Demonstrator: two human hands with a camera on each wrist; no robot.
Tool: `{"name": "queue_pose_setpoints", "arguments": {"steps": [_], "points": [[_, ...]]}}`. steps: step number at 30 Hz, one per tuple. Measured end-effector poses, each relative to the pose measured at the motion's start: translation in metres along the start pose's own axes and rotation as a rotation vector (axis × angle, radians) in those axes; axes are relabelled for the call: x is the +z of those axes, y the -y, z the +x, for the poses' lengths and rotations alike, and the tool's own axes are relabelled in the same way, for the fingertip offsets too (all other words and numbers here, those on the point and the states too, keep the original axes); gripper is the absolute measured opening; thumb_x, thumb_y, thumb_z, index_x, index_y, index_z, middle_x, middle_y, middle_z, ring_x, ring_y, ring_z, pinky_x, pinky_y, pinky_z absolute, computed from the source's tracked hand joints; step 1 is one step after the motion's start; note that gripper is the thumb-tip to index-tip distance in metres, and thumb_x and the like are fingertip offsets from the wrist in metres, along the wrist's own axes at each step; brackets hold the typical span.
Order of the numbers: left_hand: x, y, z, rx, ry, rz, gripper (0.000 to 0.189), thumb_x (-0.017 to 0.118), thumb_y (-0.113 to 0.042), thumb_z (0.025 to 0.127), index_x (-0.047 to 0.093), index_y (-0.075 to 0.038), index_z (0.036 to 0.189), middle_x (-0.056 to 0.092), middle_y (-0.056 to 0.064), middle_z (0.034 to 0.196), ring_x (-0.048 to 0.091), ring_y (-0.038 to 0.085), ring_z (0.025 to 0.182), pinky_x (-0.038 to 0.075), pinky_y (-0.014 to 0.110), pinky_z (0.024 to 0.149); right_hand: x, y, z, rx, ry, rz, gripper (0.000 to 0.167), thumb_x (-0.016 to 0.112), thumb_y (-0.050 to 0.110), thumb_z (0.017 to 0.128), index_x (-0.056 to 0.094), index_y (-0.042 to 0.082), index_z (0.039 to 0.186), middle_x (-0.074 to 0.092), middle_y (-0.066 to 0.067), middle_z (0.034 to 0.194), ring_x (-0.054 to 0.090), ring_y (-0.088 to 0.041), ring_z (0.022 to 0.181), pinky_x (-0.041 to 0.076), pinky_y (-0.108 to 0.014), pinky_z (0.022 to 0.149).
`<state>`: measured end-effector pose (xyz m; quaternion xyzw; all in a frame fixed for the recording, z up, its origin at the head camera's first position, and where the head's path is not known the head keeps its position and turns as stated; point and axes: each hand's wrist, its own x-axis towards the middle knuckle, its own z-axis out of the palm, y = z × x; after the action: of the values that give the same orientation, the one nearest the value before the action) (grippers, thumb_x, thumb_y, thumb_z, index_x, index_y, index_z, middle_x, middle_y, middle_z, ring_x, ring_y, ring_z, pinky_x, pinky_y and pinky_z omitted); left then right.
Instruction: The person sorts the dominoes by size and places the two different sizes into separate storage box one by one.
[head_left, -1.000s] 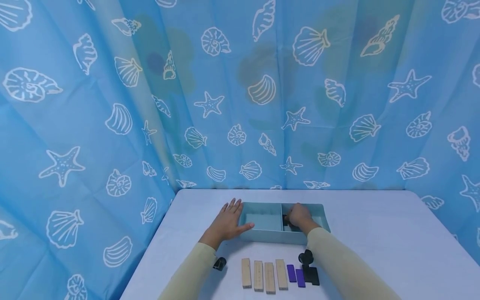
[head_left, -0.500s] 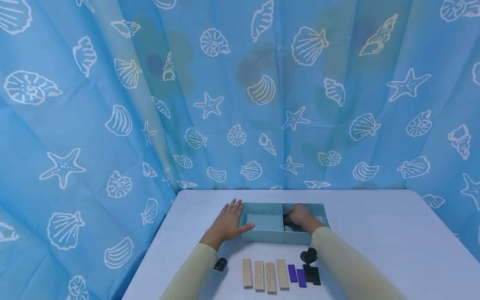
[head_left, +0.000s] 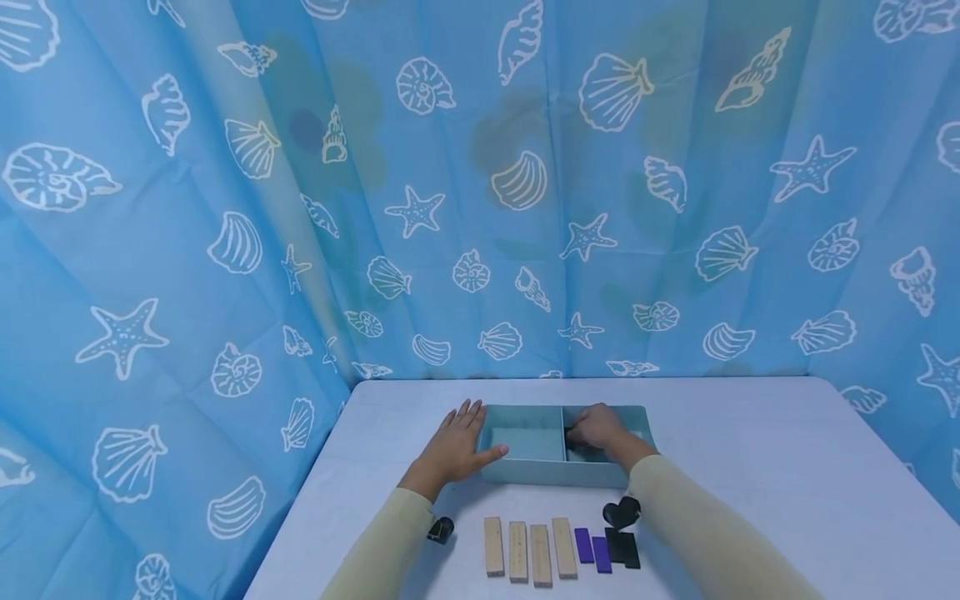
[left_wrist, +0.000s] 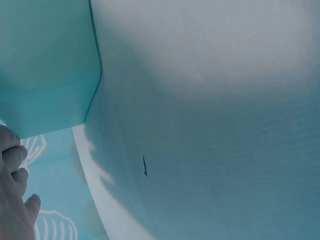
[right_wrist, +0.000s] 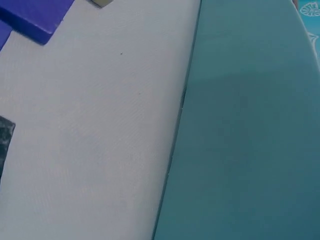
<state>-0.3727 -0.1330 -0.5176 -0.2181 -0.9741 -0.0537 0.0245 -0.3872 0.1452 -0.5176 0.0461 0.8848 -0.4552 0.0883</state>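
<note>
A teal tray [head_left: 525, 473] with a divider stands on the table. My left hand [head_left: 453, 442] rests at its left end, fingers spread and thumb lying over the near rim; in the left wrist view its fingers [left_wrist: 14, 157] show beside the tray wall. Inside the right compartment, my right hand [head_left: 597, 427] has curled fingers on a small black block [head_left: 571, 437] by the divider. Most of that block is hidden by the hand. The right wrist view shows the tray's outer wall [right_wrist: 250, 125] but not the hand.
In front of the tray lie several wooden blocks [head_left: 517, 552], two purple blocks [head_left: 584, 546] and some black blocks [head_left: 630, 552]. Black wrist cameras hang below each sleeve. A blue shell-print curtain [head_left: 465, 208] stands behind the white table [head_left: 735, 467].
My right forearm and wrist have shifted slightly to the right, the hand staying near the divider in the right compartment. My left hand has kept its place on the tray.
</note>
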Motion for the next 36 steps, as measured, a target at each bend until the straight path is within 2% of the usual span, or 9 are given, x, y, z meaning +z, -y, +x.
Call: {"name": "queue_pose_setpoints", "arguments": {"steps": [8, 13, 20, 30, 36], "points": [[0.000, -0.001, -0.001, -0.001, -0.018, -0.017, 0.094, 0.042, -0.072, 0.090, 0.027, -0.004, 0.153, 0.024, 0.009, 0.159, 0.013, 0.025, 0.147, 0.015, 0.045, 0.116, 0.000, -0.004, 0.000, 0.021, 0.004, 0.068, 0.028, 0.067, 0.000, 0.087, 0.065, -0.010, 0.113, 0.066, -0.016, 0.102, 0.065, -0.027, 0.091, 0.056, -0.040, 0.076], [0.003, -0.001, -0.001, -0.007, -0.011, -0.021, 0.095, 0.040, -0.073, 0.090, 0.027, -0.004, 0.153, 0.024, 0.009, 0.159, 0.013, 0.025, 0.147, 0.015, 0.046, 0.116, -0.001, -0.007, -0.002, 0.031, 0.019, 0.077, 0.030, 0.065, 0.000, 0.088, 0.063, -0.008, 0.117, 0.066, -0.014, 0.103, 0.064, -0.027, 0.091, 0.054, -0.042, 0.080], [0.002, -0.001, -0.003, 0.005, -0.038, -0.027, 0.094, 0.041, -0.072, 0.090, 0.029, -0.003, 0.152, 0.026, 0.011, 0.158, 0.015, 0.026, 0.147, 0.017, 0.046, 0.116, -0.008, -0.009, -0.010, -0.031, 0.015, 0.112, 0.029, 0.064, 0.001, 0.089, 0.063, -0.009, 0.116, 0.065, -0.015, 0.103, 0.065, -0.028, 0.092, 0.054, -0.044, 0.081], [0.003, 0.002, -0.005, -0.008, -0.025, -0.019, 0.093, 0.040, -0.072, 0.090, 0.026, -0.004, 0.153, 0.023, 0.009, 0.159, 0.012, 0.025, 0.147, 0.016, 0.046, 0.116, -0.019, -0.009, -0.028, -0.071, 0.068, 0.220, 0.032, 0.066, 0.004, 0.090, 0.060, -0.008, 0.119, 0.065, -0.012, 0.102, 0.066, -0.028, 0.094, 0.056, -0.041, 0.080], [0.006, 0.001, -0.002, 0.002, -0.052, -0.048, 0.093, 0.041, -0.071, 0.091, 0.027, -0.004, 0.153, 0.024, 0.009, 0.159, 0.013, 0.025, 0.147, 0.015, 0.045, 0.116, -0.028, -0.013, -0.037, -0.098, 0.078, 0.238, 0.038, 0.065, 0.007, 0.092, 0.057, -0.007, 0.126, 0.064, -0.014, 0.110, 0.065, -0.028, 0.099, 0.055, -0.040, 0.082]]}}
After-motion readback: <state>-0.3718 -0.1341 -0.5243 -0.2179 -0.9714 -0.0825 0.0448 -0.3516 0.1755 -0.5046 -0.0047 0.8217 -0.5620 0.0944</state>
